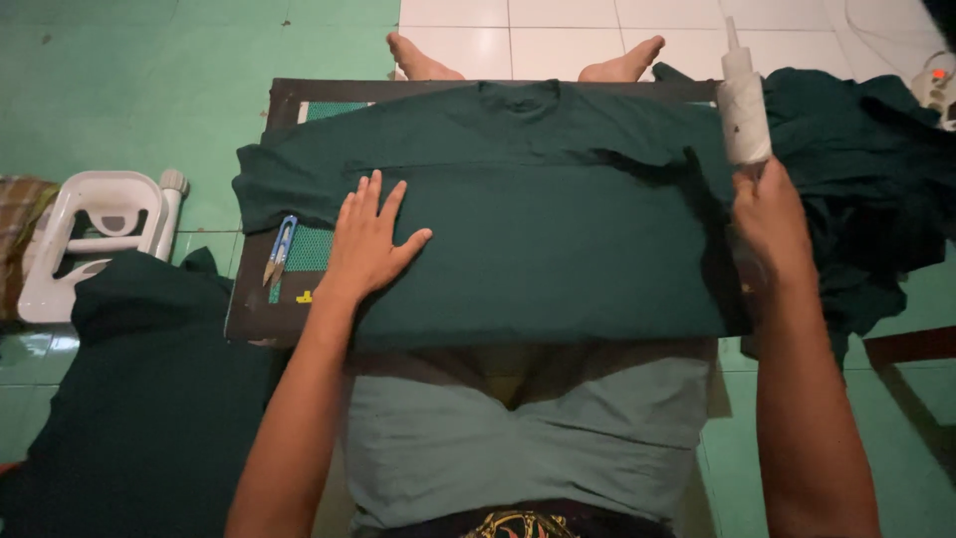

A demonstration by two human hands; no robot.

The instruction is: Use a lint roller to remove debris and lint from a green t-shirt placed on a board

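Observation:
A dark green garment lies spread flat over a dark board across my lap. My left hand presses flat on the garment's left part, fingers spread. My right hand grips the base of a white bottle-shaped tool with a narrow nozzle, held upright at the garment's right edge. A small blue-handled thread snipper rests on the green mat on the board, just left of my left hand.
More dark green fabric is piled at the right and at the lower left. A white plastic stool lies on the green tiled floor at left. My bare feet show past the board. A white power strip sits far right.

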